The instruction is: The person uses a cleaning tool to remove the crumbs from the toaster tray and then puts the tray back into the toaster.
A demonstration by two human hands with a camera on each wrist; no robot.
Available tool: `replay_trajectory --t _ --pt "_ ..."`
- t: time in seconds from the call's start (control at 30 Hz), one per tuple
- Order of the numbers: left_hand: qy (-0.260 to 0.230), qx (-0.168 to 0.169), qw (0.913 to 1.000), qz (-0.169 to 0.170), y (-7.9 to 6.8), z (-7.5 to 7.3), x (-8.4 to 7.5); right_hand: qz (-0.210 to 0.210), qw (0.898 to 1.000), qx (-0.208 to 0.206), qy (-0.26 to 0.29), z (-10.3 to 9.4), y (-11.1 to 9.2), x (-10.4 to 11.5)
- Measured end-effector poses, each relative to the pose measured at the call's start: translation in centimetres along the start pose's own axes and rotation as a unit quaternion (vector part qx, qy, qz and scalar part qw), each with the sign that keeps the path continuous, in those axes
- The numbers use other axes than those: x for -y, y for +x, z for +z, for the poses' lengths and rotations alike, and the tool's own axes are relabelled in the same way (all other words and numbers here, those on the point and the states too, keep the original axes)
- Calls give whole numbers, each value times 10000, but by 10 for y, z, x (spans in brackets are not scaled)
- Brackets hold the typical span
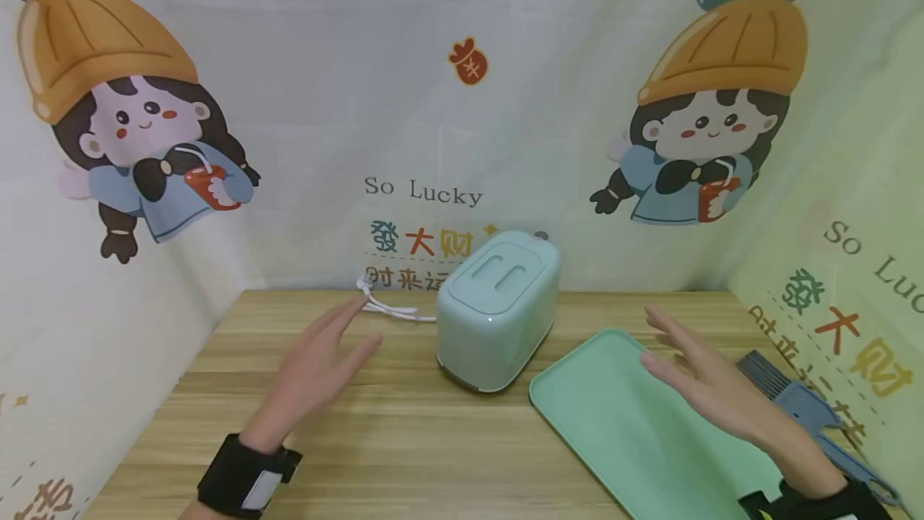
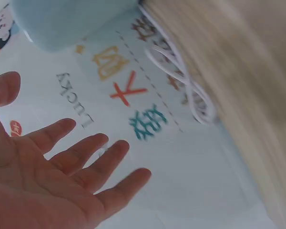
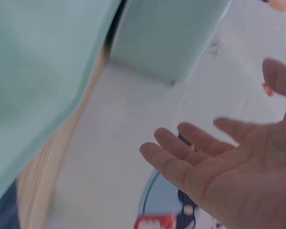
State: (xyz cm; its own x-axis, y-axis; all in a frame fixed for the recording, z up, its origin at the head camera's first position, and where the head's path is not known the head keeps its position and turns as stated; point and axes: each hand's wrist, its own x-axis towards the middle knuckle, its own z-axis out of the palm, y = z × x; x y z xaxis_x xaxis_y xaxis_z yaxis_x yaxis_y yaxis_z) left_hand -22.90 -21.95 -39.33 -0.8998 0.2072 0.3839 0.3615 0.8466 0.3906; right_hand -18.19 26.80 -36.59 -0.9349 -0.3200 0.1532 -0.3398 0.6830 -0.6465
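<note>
A pale green toaster (image 1: 498, 311) with a lid on top stands near the back of the wooden table. To its left, apart from it, my left hand (image 1: 314, 363) hovers with fingers extended and holds nothing. In the left wrist view that hand (image 2: 62, 176) has its palm showing and its fingers spread. My right hand (image 1: 711, 383) is held above a green tray (image 1: 613, 416), its fingers extended and nothing in its grasp. The right wrist view shows the right hand (image 3: 229, 162) with its fingers apart, and the toaster (image 3: 167, 38) beyond the tray (image 3: 33, 81).
A white power cord (image 1: 393, 310) runs left from the toaster, its plug near the back edge. Beyond the tray's right side lies a blue brush-like tool (image 1: 801, 404) with dark bristles. Printed cloth (image 1: 325, 103) hangs behind the wooden table (image 1: 404, 456) and along both sides.
</note>
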Motion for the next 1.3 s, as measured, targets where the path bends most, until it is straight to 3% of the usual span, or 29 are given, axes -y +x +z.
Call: replay_trajectory --t 0.17,0.3,0.47,0.6,0.67,0.77,0.9,1.03,1.3 --pt "-917 449 9948 21 52 6 -31 433 9894 -96 1380 13 54 30" --pt "-1680 776 9827 -107 87 18 -50 957 9665 -234 2372 25 98 44" --pt "-2397 1180 9618 -601 111 35 -60 1813 9316 -401 3126 47 136 56" --pt "-2887 1351 9437 -883 123 50 -64 2436 8976 -612 3623 69 154 62" --pt "-3101 1431 9342 -1030 126 57 -68 2549 8891 -802 3716 80 159 63" --pt "-3218 1579 9259 -1195 129 65 -74 2617 8951 -1114 3435 94 163 66" --pt "-3119 1619 9277 -1265 129 72 -78 2673 9107 -1352 2844 104 164 68" --pt "-3143 1632 9280 -1153 128 75 -78 2513 9175 -1389 2754 108 163 65" --pt "-3346 1584 9210 -1210 115 71 -77 1716 9354 -859 2969 107 164 56"
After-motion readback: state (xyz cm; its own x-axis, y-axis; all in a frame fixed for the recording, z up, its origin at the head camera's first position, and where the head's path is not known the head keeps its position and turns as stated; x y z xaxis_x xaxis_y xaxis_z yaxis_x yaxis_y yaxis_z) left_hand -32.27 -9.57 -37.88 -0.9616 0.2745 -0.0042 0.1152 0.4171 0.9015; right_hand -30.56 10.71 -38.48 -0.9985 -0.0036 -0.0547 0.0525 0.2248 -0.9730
